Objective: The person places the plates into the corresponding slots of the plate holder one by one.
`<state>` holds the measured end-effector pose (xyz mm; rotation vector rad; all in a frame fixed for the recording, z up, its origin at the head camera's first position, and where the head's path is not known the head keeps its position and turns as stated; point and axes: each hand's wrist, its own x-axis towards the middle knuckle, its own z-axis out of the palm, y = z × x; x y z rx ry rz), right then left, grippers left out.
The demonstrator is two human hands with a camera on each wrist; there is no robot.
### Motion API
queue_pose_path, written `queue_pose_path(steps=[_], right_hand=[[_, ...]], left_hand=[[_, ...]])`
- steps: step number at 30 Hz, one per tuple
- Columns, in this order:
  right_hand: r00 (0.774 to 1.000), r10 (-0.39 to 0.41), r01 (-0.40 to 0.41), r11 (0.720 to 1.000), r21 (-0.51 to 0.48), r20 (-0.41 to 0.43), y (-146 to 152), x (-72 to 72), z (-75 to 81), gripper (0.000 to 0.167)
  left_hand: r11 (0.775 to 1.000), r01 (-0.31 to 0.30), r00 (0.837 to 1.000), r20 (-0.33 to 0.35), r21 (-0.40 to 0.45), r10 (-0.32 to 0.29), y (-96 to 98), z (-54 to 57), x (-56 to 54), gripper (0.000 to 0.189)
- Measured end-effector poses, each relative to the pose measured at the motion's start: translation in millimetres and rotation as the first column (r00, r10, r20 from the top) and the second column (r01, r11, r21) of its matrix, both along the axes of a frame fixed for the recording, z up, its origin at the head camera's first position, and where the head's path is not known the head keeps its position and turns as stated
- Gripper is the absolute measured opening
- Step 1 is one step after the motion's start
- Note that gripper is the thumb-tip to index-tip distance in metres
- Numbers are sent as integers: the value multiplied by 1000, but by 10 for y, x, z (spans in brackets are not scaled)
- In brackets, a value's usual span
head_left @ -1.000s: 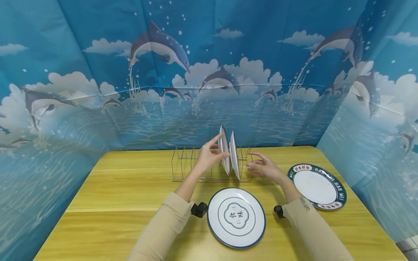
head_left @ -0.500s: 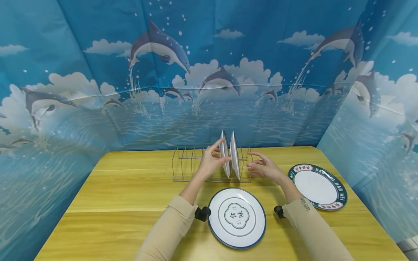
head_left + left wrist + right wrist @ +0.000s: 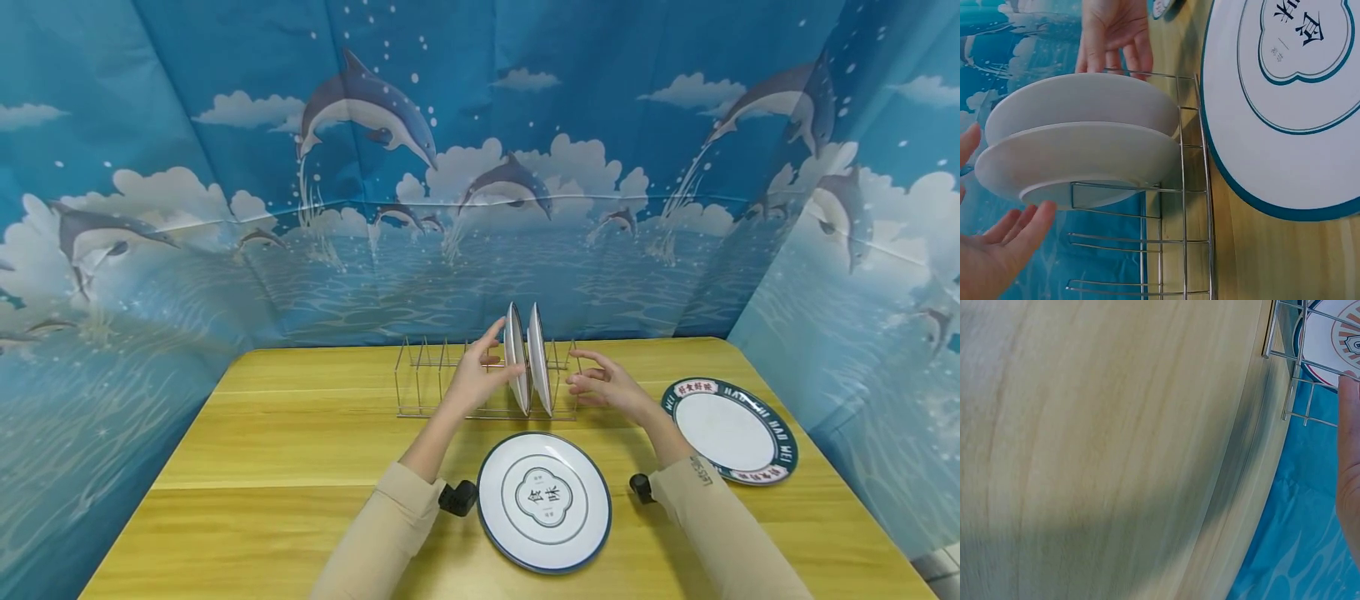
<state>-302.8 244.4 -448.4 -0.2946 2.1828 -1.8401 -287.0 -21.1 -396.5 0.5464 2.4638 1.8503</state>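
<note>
Two white plates stand upright side by side in a wire dish rack: a left plate and a right plate. My left hand is beside the left plate, fingers spread, with the thumb near its face. The left wrist view shows that hand around the plate's outer side without gripping it. At the rack's right end, my right hand has its fingers loosely bent, fingertips close to the end wires. A printed face of the right plate shows through the wires in the right wrist view.
A white plate with a blue rim lies flat in front of the rack. Farther right lies an oval plate with a green lettered rim. Behind the wooden table hangs a blue dolphin-print curtain.
The left plate has gone down into the rack and now stands level with the right one. My left hand has let go and moved slightly left. The right hand stays put.
</note>
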Motion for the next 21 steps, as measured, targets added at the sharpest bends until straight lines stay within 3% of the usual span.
queue_pose_path(steps=[4,11,13,16,21], right_hand=[[1000,6,-6,1000,0,-7,1,0,-1,67],[1000,10,-10,1000,2,-14,-2,4,3,66],[1000,18,-18,1000,-2,-18,-1,3,-2,65],[999,25,-25,1000,-3,-26,0,-1,-9,62],[999,26,-26,1000,-3,-26,8,8,-3,63]], left_hand=[[998,-35,998,-46,60,37,-104,5,144,70],[986,-57,994,-83,157,71,-272,24,606,56],[982,-63,994,-80,175,78,-315,-53,672,54],[981,-61,996,-53,183,72,-387,-265,702,53],[991,-43,998,40,124,38,-490,-599,743,55]])
